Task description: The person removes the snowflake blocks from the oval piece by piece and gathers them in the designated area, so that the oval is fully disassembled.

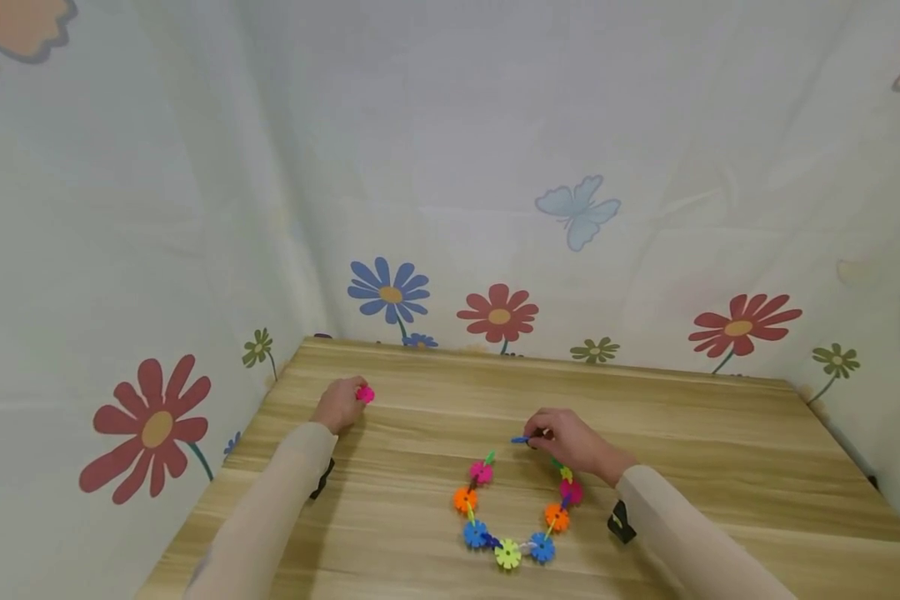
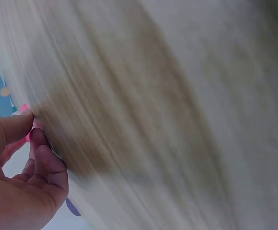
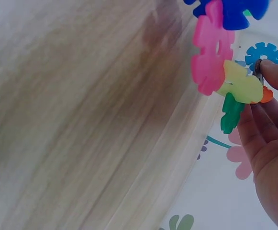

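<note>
On the wood-grained table (image 1: 405, 500), a chain (image 1: 507, 554) of pink, orange, blue and yellow-green flower-shaped pieces lies curved into a ring that gapes on its far side. Just beyond the chain's right end, the person's right hand (image 1: 573, 440) pinches a blue piece (image 1: 520, 440), while the left hand (image 1: 340, 404), well to the chain's left and farther back, holds a bright pink piece (image 1: 366, 395). Behind the chain hangs a pale sheet (image 1: 450, 125) printed with flowers (image 1: 498, 316) and a light blue butterfly (image 1: 579, 212).
</note>
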The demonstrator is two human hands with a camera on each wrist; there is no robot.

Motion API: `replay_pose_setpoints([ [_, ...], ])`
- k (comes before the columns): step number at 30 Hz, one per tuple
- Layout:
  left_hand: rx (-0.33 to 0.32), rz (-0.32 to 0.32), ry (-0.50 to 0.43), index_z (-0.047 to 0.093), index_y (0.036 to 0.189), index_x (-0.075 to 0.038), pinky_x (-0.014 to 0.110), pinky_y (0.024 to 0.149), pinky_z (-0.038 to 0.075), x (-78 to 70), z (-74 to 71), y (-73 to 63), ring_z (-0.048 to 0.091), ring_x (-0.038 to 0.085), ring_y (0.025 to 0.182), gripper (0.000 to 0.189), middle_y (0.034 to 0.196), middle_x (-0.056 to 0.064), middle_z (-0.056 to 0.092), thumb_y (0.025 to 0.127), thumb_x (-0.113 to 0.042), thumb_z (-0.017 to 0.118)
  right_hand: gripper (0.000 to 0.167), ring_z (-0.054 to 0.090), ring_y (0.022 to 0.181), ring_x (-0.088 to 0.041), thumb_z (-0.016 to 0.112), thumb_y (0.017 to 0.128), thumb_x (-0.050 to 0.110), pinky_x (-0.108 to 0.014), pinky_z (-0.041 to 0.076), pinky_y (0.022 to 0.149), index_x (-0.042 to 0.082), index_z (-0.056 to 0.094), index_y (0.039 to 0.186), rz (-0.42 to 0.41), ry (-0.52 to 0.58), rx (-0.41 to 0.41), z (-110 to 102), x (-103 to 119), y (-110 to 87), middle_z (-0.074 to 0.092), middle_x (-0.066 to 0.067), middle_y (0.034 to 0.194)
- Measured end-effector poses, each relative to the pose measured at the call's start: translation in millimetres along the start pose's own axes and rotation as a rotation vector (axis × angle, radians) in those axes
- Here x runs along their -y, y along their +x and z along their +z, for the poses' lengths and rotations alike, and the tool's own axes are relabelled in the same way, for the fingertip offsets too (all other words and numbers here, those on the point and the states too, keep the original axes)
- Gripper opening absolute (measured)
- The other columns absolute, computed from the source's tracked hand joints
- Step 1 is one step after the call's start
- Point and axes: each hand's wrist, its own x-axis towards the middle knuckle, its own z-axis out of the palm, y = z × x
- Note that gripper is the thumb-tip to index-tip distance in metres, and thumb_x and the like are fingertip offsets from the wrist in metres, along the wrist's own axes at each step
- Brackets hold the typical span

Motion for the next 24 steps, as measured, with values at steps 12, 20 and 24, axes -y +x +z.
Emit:
replay_pose_setpoints([
  [12,0.052,-0.04,0.024,0.058,0.117,0.0,0.047,0.081,0.047,-4.1,-1.7,2.3,0.057,0.034,0.089,0.03,0.103,0.022,0.061,0.087,0.001,0.058,0.007,0.057,0.08,-0.008,0.067,0.087,0.005,-0.029,0.052,0.072,0.011,0.068,0.091,0.013,0.0,0.004,-4,5,0.6,0.061,0.005,0.091],
  [20,0.064,-0.098,-0.007,0.05,0.125,0.003,0.048,0.085,0.046,-4.8,-1.3,2.6,0.058,0.038,0.098,0.037,0.115,0.026,0.058,0.089,-0.002,0.055,0.007,0.058,0.08,-0.009,0.067,0.087,0.004,-0.03,0.052,0.072,0.01,0.067,0.092,0.014,0.005,0.004,-5,7,0.2,0.061,0.003,0.092],
  [24,0.053,-0.097,-0.046,0.051,0.122,0.004,0.046,0.08,0.047,-14.5,-2.1,-0.9,0.058,0.035,0.09,0.036,0.107,0.024,0.06,0.088,-0.007,0.057,0.008,0.059,0.08,-0.008,0.067,0.087,0.005,-0.029,0.052,0.071,0.01,0.067,0.093,0.018,0.0,0.003,-5,8,0.2,0.062,0.002,0.092],
])
